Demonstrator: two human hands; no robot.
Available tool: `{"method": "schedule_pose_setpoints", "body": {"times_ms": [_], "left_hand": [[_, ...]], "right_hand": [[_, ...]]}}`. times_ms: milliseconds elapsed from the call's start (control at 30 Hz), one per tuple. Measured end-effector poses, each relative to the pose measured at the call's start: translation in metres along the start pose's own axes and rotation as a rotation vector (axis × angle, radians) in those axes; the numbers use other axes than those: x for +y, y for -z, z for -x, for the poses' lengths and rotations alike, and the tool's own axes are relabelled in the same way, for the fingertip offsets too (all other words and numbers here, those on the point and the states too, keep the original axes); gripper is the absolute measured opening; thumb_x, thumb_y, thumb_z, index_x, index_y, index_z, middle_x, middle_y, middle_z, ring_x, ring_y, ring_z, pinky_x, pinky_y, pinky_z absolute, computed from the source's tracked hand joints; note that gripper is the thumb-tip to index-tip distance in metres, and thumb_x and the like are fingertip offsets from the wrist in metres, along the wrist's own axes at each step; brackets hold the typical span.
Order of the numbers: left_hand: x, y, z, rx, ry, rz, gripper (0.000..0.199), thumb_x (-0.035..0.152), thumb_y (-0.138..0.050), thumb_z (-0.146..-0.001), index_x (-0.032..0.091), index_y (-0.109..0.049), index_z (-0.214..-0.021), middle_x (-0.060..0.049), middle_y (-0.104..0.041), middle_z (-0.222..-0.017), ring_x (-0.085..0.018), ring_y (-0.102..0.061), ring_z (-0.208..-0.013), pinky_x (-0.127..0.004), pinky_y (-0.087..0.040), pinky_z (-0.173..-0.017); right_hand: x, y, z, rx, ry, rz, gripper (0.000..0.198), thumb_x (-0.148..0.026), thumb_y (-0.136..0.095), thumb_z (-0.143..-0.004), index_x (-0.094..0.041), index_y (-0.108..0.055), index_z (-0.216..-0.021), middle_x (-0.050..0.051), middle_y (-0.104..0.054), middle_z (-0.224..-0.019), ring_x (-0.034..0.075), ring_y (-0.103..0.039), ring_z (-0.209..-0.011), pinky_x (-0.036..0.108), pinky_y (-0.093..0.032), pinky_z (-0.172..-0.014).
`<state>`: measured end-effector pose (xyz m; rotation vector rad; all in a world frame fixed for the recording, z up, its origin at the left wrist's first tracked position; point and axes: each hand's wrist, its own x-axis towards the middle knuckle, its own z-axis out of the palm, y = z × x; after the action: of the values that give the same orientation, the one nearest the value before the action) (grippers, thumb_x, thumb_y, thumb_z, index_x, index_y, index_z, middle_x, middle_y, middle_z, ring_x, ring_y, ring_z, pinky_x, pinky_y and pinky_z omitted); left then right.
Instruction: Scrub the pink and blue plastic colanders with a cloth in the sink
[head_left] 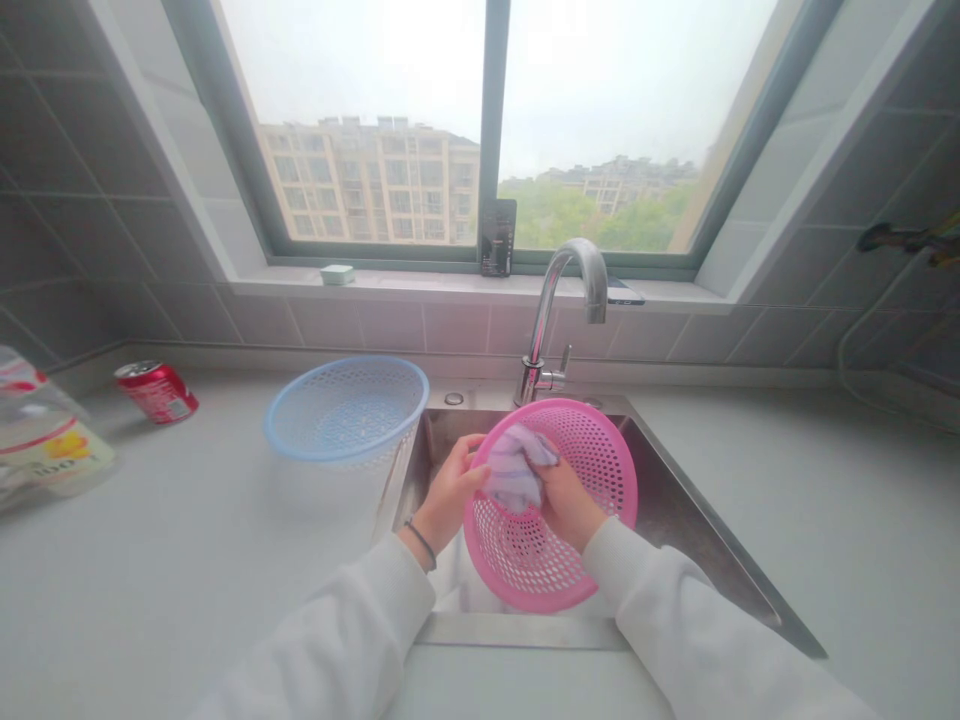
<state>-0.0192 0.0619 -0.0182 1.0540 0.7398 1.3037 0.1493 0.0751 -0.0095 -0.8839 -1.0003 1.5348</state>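
Over the sink (675,500) a pink perforated plastic basket (607,455) is held tilted, its inside facing me. My left hand (454,492) grips its left rim, thumb on the inner side and the other fingers partly hidden behind. A crumpled white cloth with pale purplish stripes (516,470) lies against the inner wall near that rim. My right hand (568,500) reaches into the basket and is closed on the cloth, pressing it to the wall. Part of the cloth is hidden by the right fingers.
A chrome faucet (541,320) rises behind the sink. On the counter to the left stand a light blue basket (360,410), a red can (157,392) on its side and a plastic bag (45,440). The windowsill holds a small pale green box (337,275) and a black upright item (498,238).
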Motion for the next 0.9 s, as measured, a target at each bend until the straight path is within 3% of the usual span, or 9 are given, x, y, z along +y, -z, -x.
{"method": "schedule_pose_setpoints", "body": {"times_ms": [167, 433, 533, 700, 900], "left_hand": [[-0.001, -0.001, 0.000, 0.017, 0.014, 0.003, 0.057, 0.044, -0.083, -0.070, 0.019, -0.060, -0.115, -0.005, -0.071, -0.097, -0.021, -0.067, -0.083, -0.032, -0.050, -0.077], [-0.002, 0.001, 0.000, -0.028, -0.012, 0.033, 0.063, 0.046, -0.085, -0.066, 0.019, -0.060, -0.116, -0.005, -0.072, -0.098, -0.022, -0.067, -0.082, -0.033, -0.051, -0.077], [0.002, 0.001, 0.001, -0.019, -0.011, 0.029, 0.064, 0.046, -0.086, -0.065, 0.019, -0.060, -0.117, -0.006, -0.073, -0.099, -0.023, -0.068, -0.085, -0.033, -0.051, -0.078], [0.005, 0.000, 0.003, -0.011, 0.024, -0.002, 0.061, 0.045, -0.086, -0.066, 0.019, -0.060, -0.115, -0.005, -0.073, -0.096, -0.023, -0.069, -0.087, -0.032, -0.051, -0.079], [0.000, 0.001, 0.003, -0.031, 0.053, -0.054, 0.064, 0.041, -0.086, -0.066, 0.018, -0.060, -0.120, -0.004, -0.073, -0.093, -0.020, -0.067, -0.081, -0.029, -0.050, -0.073]], "right_hand": [[0.003, 0.007, -0.009, 0.089, 0.038, -0.096, 0.041, -0.050, -0.076, -0.077, -0.027, -0.061, -0.107, 0.003, -0.074, -0.106, 0.024, -0.071, -0.086, 0.037, -0.059, -0.072], [0.002, 0.000, 0.004, -0.110, -0.066, 0.019, 0.051, -0.049, -0.082, -0.072, -0.026, -0.060, -0.112, 0.005, -0.074, -0.110, 0.026, -0.072, -0.097, 0.038, -0.058, -0.082], [-0.002, -0.003, 0.011, -0.219, -0.123, 0.145, 0.049, -0.042, -0.083, -0.073, -0.026, -0.064, -0.116, 0.006, -0.074, -0.111, 0.025, -0.071, -0.097, 0.039, -0.056, -0.088], [-0.007, -0.003, 0.012, -0.353, -0.133, 0.446, 0.033, -0.041, -0.078, -0.078, -0.025, -0.073, -0.106, 0.003, -0.076, -0.095, 0.025, -0.070, -0.093, 0.043, -0.053, -0.095], [0.003, 0.008, 0.006, -0.451, -0.113, 0.783, 0.020, -0.031, -0.072, -0.080, -0.022, -0.076, -0.097, 0.007, -0.079, -0.101, 0.029, -0.070, -0.100, 0.047, -0.050, -0.101]]}}
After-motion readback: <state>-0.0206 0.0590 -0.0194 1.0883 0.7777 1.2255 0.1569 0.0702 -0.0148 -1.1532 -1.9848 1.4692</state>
